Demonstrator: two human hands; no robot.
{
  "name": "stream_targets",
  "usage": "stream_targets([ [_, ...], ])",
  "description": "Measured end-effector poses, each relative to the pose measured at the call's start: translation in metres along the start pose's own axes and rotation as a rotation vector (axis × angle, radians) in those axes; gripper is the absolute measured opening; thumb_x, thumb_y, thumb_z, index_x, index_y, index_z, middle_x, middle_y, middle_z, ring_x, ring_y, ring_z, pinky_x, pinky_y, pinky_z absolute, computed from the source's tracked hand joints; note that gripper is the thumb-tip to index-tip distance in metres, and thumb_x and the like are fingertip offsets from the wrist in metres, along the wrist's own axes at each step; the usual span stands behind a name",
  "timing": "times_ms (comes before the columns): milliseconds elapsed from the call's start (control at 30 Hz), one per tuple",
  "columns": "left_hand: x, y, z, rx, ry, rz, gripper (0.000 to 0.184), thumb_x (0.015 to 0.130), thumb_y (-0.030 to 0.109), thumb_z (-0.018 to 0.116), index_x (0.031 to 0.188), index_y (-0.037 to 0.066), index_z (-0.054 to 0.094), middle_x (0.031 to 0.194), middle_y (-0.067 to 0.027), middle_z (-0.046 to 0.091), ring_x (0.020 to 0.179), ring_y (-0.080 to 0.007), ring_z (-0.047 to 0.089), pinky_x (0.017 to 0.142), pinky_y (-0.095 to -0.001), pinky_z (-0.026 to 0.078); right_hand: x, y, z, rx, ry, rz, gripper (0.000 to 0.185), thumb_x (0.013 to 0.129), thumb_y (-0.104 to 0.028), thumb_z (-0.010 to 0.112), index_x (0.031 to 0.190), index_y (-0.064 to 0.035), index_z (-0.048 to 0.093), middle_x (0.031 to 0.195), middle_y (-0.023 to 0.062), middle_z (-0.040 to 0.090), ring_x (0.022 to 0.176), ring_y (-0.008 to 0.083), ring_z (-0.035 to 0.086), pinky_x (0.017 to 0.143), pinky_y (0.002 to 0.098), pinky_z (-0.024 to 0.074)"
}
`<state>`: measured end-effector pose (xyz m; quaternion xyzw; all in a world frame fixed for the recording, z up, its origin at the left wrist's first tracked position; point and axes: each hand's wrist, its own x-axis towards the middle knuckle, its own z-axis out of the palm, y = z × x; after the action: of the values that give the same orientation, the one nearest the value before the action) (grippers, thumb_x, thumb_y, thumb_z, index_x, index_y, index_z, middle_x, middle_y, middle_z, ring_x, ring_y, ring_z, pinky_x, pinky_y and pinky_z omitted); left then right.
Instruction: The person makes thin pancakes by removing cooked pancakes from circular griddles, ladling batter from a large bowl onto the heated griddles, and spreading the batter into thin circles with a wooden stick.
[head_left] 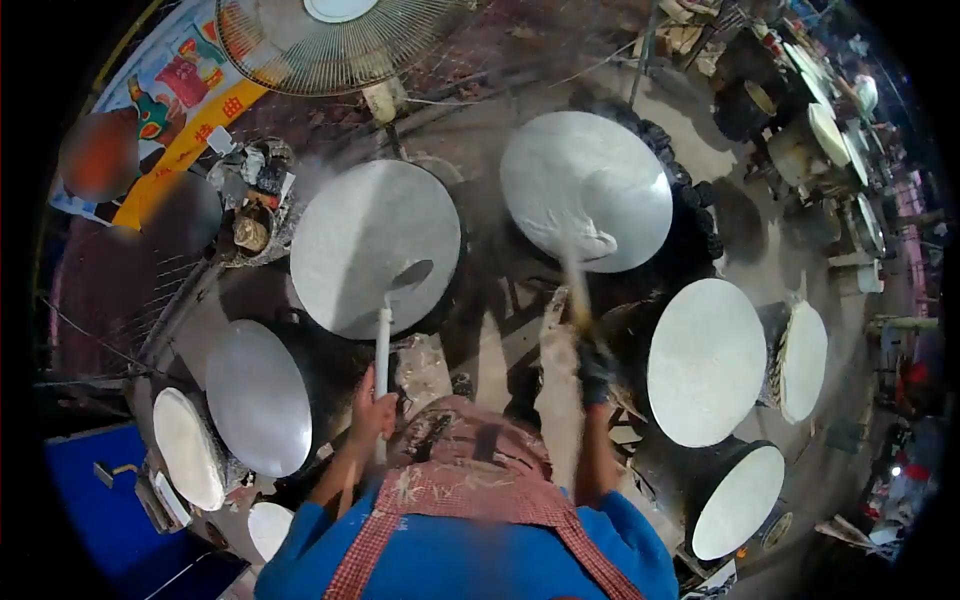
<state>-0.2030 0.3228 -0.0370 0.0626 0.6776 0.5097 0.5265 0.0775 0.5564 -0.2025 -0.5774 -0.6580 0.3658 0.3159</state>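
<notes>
My left hand [372,412] is closed round the long white handle of a ladle-like tool [384,340]. Its dark oval head lies over the near part of a round griddle [360,225], whose surface is pale and partly in shadow. A dark glove covers my right hand [597,375], closed round a wooden-handled tool [578,300] blurred by motion. This tool reaches to the near edge of a second round griddle [590,165], where wet whitish batter [575,235] shows ridges and a folded lump. The exact shape of its head is unclear.
Another bare griddle [258,400] stands at the left. Pale round sheets cover griddles to the right [706,362] and lower right [740,502]. A large fan [335,45] stands at the top. Dark briquettes [690,200] are stacked beside the second griddle.
</notes>
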Motion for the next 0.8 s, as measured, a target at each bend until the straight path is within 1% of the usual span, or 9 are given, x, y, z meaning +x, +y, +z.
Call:
stream_targets([
  [67, -0.011, 0.005, -0.001, 0.002, 0.007, -0.004, 0.069, 0.078, 0.002, 0.047, 0.135, 0.018, 0.012, 0.05, -0.0017, 0.035, 0.034, -0.0095, 0.034, 0.029, -0.025, 0.029, 0.013, -0.009, 0.054, -0.059, 0.029, -0.129, 0.035, 0.077, -0.021, 0.057, 0.11, -0.0077, 0.054, 0.1, 0.0103, 0.06, 0.087, 0.0226, 0.056, 0.079, 0.0315, 0.0418],
  [167, -0.025, 0.002, -0.004, -0.017, 0.065, -0.063, 0.069, 0.078, 0.002, 0.047, 0.135, 0.019, 0.011, 0.05, -0.0019, 0.036, 0.033, -0.0101, 0.035, 0.028, -0.0258, 0.03, 0.018, -0.04, 0.027, -0.564, -0.08, -0.131, 0.039, 0.08, -0.022, 0.051, 0.117, -0.0073, 0.047, 0.1, 0.0099, 0.059, 0.089, 0.0254, 0.055, 0.078, 0.0337, 0.042],
  [300, -0.025, -0.017, -0.024, -0.102, -0.074, -0.036, 0.069, 0.079, 0.0, 0.043, 0.133, 0.027, 0.01, 0.051, -0.0016, 0.034, 0.033, -0.011, 0.035, 0.028, -0.026, 0.032, 0.015, -0.019, -0.048, -0.27, -0.003, 0.024, 0.042, 0.081, -0.024, 0.049, 0.118, -0.0037, 0.044, 0.102, 0.0109, 0.057, 0.089, 0.023, 0.053, 0.077, 0.0311, 0.0412],
  [367, -0.031, -0.024, -0.022, -0.184, -0.048, -0.1, 0.067, 0.08, 0.0, 0.042, 0.132, 0.03, 0.012, 0.052, -0.0011, 0.034, 0.032, -0.0111, 0.034, 0.027, -0.0259, 0.032, 0.018, 0.004, -0.028, -0.261, 0.049, -0.007, 0.044, 0.082, -0.026, 0.048, 0.119, -0.0019, 0.043, 0.103, 0.0114, 0.056, 0.089, 0.0218, 0.051, 0.077, 0.0298, 0.0408],
  [400, -0.036, -0.023, -0.017, -0.218, -0.022, -0.095, 0.062, 0.081, 0.006, 0.047, 0.132, 0.021, 0.015, 0.048, -0.0008, 0.033, 0.032, -0.0109, 0.033, 0.027, -0.0254, 0.028, 0.024, 0.02, -0.007, -0.308, 0.074, -0.056, 0.045, 0.082, -0.026, 0.047, 0.119, -0.0011, 0.043, 0.103, 0.0117, 0.056, 0.089, 0.0212, 0.051, 0.077, 0.0292, 0.0406],
  [467, -0.034, -0.025, -0.02, -0.456, -0.206, -0.121, 0.061, 0.081, 0.002, 0.041, 0.13, 0.029, 0.017, 0.051, -0.0015, 0.037, 0.032, -0.0121, 0.036, 0.025, -0.0255, 0.031, 0.039, 0.055, 0.032, -0.445, 0.087, -0.129, 0.047, 0.082, -0.028, 0.046, 0.12, 0.0007, 0.041, 0.104, 0.0122, 0.055, 0.089, 0.02, 0.049, 0.077, 0.0279, 0.0402],
  [533, -0.041, -0.022, -0.016, -0.553, -0.277, -0.115, 0.058, 0.082, 0.004, 0.041, 0.13, 0.029, 0.02, 0.052, -0.003, 0.038, 0.032, -0.0128, 0.036, 0.026, -0.0266, 0.032, 0.035, -0.007, 0.027, -0.439, 0.012, -0.13, 0.042, 0.082, -0.027, 0.047, 0.115, -0.001, 0.045, 0.102, 0.0118, 0.056, 0.088, 0.0213, 0.05, 0.077, 0.0291, 0.0409],
  [733, -0.042, -0.011, -0.011, -0.595, -0.506, 0.014, 0.053, 0.084, 0.009, 0.04, 0.131, 0.024, 0.022, 0.056, -0.0045, 0.038, 0.037, -0.0128, 0.038, 0.03, -0.0268, 0.036, 0.065, -0.023, -0.06, -0.184, -0.027, 0.086, 0.029, 0.08, -0.024, 0.049, 0.101, -0.0061, 0.055, 0.095, 0.0108, 0.059, 0.085, 0.0252, 0.054, 0.075, 0.0329, 0.043],
  [800, -0.034, -0.018, -0.001, -0.68, -0.53, -0.06, 0.052, 0.084, 0.009, 0.039, 0.131, 0.023, 0.023, 0.056, -0.0042, 0.038, 0.038, -0.0125, 0.038, 0.031, -0.0263, 0.036, 0.08, -0.014, -0.014, -0.759, -0.095, -0.126, 0.025, 0.079, -0.023, 0.049, 0.097, -0.0078, 0.058, 0.093, 0.0104, 0.06, 0.084, 0.0265, 0.055, 0.074, 0.0342, 0.0437],
])
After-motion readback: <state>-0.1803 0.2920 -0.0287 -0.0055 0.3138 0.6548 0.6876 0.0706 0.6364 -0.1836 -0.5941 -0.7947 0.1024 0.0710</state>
